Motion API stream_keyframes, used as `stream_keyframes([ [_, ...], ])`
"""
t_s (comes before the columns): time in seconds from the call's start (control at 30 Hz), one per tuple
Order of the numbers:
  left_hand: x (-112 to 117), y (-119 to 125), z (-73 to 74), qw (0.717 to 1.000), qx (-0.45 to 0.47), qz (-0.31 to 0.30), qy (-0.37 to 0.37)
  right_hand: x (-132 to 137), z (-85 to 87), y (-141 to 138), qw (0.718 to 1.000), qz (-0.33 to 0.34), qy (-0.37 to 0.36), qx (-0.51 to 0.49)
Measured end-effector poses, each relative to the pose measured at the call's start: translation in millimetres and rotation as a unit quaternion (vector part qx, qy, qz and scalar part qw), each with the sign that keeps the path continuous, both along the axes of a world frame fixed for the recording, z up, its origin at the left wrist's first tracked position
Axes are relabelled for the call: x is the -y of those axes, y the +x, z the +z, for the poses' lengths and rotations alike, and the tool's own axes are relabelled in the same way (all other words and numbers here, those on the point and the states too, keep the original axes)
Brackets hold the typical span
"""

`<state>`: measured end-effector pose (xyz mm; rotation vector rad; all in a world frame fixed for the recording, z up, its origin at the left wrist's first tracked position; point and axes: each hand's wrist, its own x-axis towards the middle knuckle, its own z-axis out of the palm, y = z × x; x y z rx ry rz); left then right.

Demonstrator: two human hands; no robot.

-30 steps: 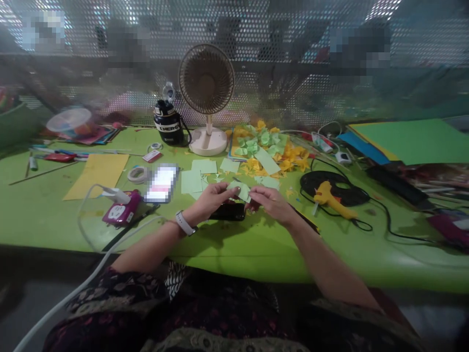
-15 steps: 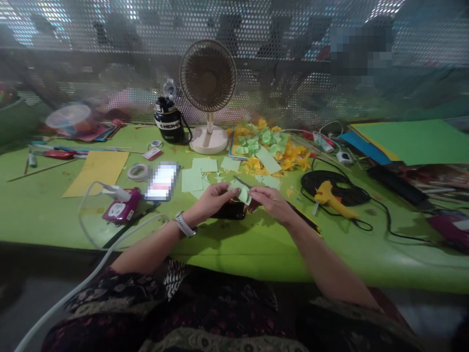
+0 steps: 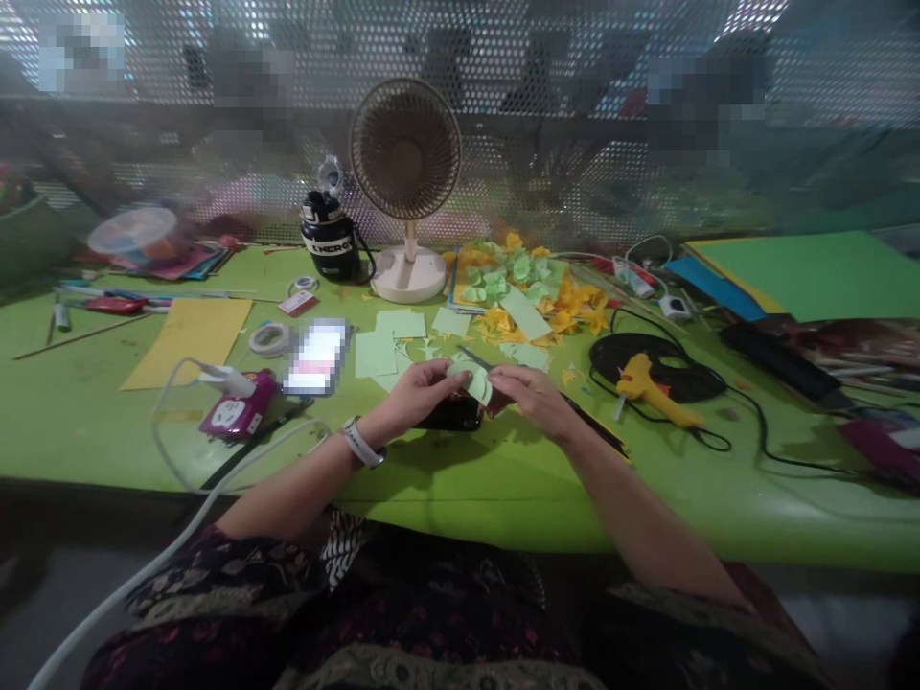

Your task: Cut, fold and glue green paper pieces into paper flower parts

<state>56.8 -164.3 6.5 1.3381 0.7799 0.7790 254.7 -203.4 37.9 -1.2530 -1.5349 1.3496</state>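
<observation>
Just above the table's near middle, my left hand point(image 3: 431, 388) pinches a small light green paper piece point(image 3: 477, 385) with rounded, curling lobes. My right hand point(image 3: 528, 391) is closed round what looks like a pair of scissors; one thin grey blade point(image 3: 474, 358) points up and left across the paper's upper edge, and the handles are mostly hidden by the fingers. The right fingertips also touch the paper's right side. Under the hands lies a black phone-like object point(image 3: 452, 414). Green paper rectangles point(image 3: 375, 353) and small cut scraps are just beyond.
A fan point(image 3: 408, 273) and black bottle point(image 3: 331, 240) stand at the back, beside piled green and yellow paper shapes point(image 3: 517, 278). On the left are a lit phone point(image 3: 316, 356), tape roll point(image 3: 269, 338) and purple socket adapter point(image 3: 241, 404) with cables. Rightward lies a yellow glue gun point(image 3: 657, 391).
Both hands stay almost in place. The green paper has turned slightly between the fingers, and its curled lobes show a little differently.
</observation>
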Motion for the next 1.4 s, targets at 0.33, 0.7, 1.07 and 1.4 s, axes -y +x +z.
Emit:
stream_keyframes([
  [0.33, 0, -1, 0.2, 1.0, -0.011, -0.004, 0.001, 0, -4.6, 0, 1.0, 0.0, -0.008, -0.014],
  [0.7, 1, -1, 1.4, 1.0, -0.005, -0.006, -0.008, -2, -7.7, 2, 1.0, 0.013, -0.002, -0.016],
  [1.07, -1, -1, -4.2, 1.0, -0.017, 0.004, 0.019, -1, -9.1, 3, 0.998, -0.005, 0.038, 0.046],
  [1.4, 0, -1, 2.5, 0.999, -0.03, -0.021, 0.034, -3, -18.2, 1, 0.997, -0.003, 0.059, 0.051],
])
